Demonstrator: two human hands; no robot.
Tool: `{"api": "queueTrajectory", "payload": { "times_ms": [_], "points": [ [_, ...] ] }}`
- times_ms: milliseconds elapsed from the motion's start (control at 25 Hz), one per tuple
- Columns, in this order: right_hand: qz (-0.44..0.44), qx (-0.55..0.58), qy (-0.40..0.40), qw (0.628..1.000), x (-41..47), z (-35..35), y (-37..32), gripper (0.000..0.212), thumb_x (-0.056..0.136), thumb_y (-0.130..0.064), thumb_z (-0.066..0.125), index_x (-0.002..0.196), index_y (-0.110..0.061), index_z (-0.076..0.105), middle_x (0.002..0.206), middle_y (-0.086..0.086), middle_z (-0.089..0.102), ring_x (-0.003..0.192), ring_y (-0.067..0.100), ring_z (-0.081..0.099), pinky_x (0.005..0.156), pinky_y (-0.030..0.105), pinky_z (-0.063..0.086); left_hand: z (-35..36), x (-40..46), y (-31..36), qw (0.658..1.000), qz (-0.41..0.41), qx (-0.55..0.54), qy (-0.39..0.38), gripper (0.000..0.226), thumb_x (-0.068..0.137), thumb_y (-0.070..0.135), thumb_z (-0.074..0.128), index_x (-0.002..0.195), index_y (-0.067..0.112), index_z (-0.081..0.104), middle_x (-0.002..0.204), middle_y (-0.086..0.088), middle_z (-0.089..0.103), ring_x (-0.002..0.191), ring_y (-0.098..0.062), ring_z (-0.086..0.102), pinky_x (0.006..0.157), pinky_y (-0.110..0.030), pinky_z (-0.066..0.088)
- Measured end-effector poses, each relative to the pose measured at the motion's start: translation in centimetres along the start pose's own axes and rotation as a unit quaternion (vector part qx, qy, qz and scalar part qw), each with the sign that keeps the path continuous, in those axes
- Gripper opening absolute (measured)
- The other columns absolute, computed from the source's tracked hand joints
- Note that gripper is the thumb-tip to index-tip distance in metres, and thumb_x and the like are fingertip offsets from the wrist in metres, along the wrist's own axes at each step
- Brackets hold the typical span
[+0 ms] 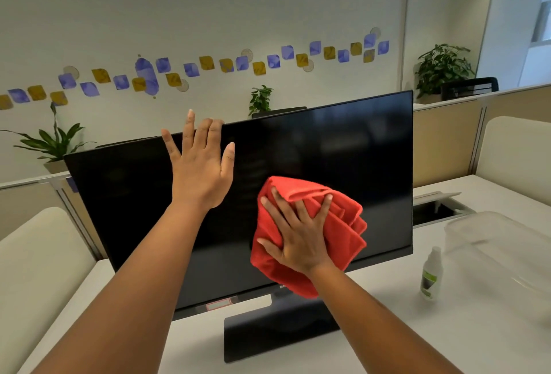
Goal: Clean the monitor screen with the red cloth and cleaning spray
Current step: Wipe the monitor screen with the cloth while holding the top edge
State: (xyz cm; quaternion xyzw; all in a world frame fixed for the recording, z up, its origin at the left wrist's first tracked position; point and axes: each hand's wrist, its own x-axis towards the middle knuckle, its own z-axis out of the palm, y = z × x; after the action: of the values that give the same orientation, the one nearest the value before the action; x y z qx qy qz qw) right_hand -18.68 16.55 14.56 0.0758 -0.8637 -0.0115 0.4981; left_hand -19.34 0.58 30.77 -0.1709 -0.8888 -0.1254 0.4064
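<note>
lighting: bright, even, soft shadows. faint pale reflections on glossy black flat monitor screen [328, 159] beyond the right hand [301, 239]. wide-angle bending at edges; slightly soft overall.

A pale, off-white worktop [372, 344] fills the lower part of the view. A dark monitor [343, 150] stands on it by its flat black base [277, 335], near the middle. To the right stands a small white spray bottle [431, 275], with a clear plastic tub [501, 242] just beyond it.
</note>
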Motion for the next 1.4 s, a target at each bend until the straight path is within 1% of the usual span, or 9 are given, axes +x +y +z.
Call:
{"api": "queueTrajectory", "payload": {
  "times_ms": [200,320,400,560,680,800,880,1160,1400],
  "points": [
    [0.157,0.008,0.012,0.987,-2.0,-0.4,4.4,0.065,0.081,-0.056,0.035,0.139,-0.027,0.028,0.142,0.003,0.044,0.124,0.028,0.036,0.094,0.076,0.006,-0.2,-0.1,0.0,0.999,-0.002,-0.036,0.0,0.052,0.09,0.035,0.022,0.137,0.015,0.028,0.148,-0.004,0.027,0.143,-0.02,-0.007,0.107,-0.047,-0.021],
    [0.293,0.081,0.075,0.95,1.0,-1.9,6.5,0.066,0.083,-0.051,0.034,0.142,-0.023,0.024,0.149,0.003,0.022,0.139,0.028,0.017,0.099,0.077,0.006,-0.2,0.1,0.1,0.999,-0.005,-0.054,-0.006,0.058,0.085,0.039,0.018,0.137,0.016,0.03,0.148,-0.003,0.028,0.143,-0.019,-0.008,0.107,-0.046,-0.023],
    [0.331,0.111,0.111,0.93,3.8,-2.9,6.9,0.066,0.085,-0.051,0.031,0.143,-0.021,0.025,0.151,0.004,0.017,0.14,0.029,0.013,0.101,0.076,0.005,-0.3,0.2,0.0,0.998,-0.008,-0.06,-0.009,0.059,0.085,0.04,0.017,0.136,0.016,0.03,0.148,-0.003,0.029,0.143,-0.019,-0.009,0.106,-0.047,-0.023],
    [0.31,0.109,0.124,0.936,8.7,-4.1,4.7,0.081,0.078,-0.066,0.03,0.143,-0.018,0.025,0.152,0.011,0.023,0.141,0.032,0.012,0.101,0.074,-0.001,-0.4,0.2,0.0,0.998,-0.009,-0.063,-0.01,0.059,0.085,0.041,0.017,0.137,0.016,0.031,0.147,-0.003,0.03,0.143,-0.019,-0.009,0.106,-0.046,-0.024],
    [0.21,0.078,0.098,0.97,10.2,-4.3,2.0,0.097,0.068,-0.08,0.032,0.144,-0.019,0.023,0.152,0.011,0.023,0.141,0.033,0.011,0.1,0.07,-0.007,-0.4,0.2,0.0,0.998,-0.01,-0.059,-0.011,0.059,0.085,0.041,0.017,0.136,0.014,0.031,0.146,-0.004,0.03,0.143,-0.02,-0.008,0.107,-0.048,-0.023],
    [0.125,0.044,0.096,0.987,10.3,-4.4,2.0,0.087,0.072,-0.075,0.035,0.142,-0.023,0.028,0.151,0.008,0.029,0.139,0.032,0.019,0.099,0.074,-0.001,-0.4,0.1,-0.1,0.998,-0.012,-0.052,-0.016,0.059,0.085,0.041,0.017,0.136,0.014,0.03,0.146,-0.004,0.03,0.143,-0.021,-0.007,0.107,-0.048,-0.022],
    [0.138,0.051,0.108,0.983,10.3,-4.6,3.6,0.077,0.077,-0.068,0.034,0.141,-0.026,0.029,0.151,0.005,0.029,0.139,0.03,0.02,0.099,0.073,-0.001,-0.5,0.2,0.0,0.998,-0.006,-0.054,-0.016,0.058,0.086,0.04,0.018,0.136,0.014,0.031,0.147,-0.005,0.03,0.143,-0.021,-0.007,0.107,-0.048,-0.022],
    [0.376,0.101,0.126,0.912,6.8,-4.0,11.1,0.076,0.081,-0.064,0.025,0.145,-0.024,0.018,0.155,0.004,0.017,0.143,0.026,0.01,0.103,0.071,0.0,-0.1,0.4,-0.1,0.998,-0.004,-0.065,-0.017,0.042,0.095,0.03,0.029,0.134,0.014,0.032,0.146,-0.006,0.03,0.143,-0.022,-0.006,0.106,-0.049,-0.022],
    [0.512,0.151,0.106,0.839,-1.8,-1.0,9.7,0.082,0.08,-0.074,0.006,0.145,-0.024,0.006,0.156,0.007,0.009,0.144,0.027,0.005,0.11,0.064,0.005,-0.2,0.4,0.0,0.998,-0.008,-0.053,-0.023,0.041,0.095,0.029,0.031,0.133,0.014,0.032,0.146,-0.007,0.03,0.143,-0.024,-0.006,0.106,-0.052,-0.021]
  ]
}}
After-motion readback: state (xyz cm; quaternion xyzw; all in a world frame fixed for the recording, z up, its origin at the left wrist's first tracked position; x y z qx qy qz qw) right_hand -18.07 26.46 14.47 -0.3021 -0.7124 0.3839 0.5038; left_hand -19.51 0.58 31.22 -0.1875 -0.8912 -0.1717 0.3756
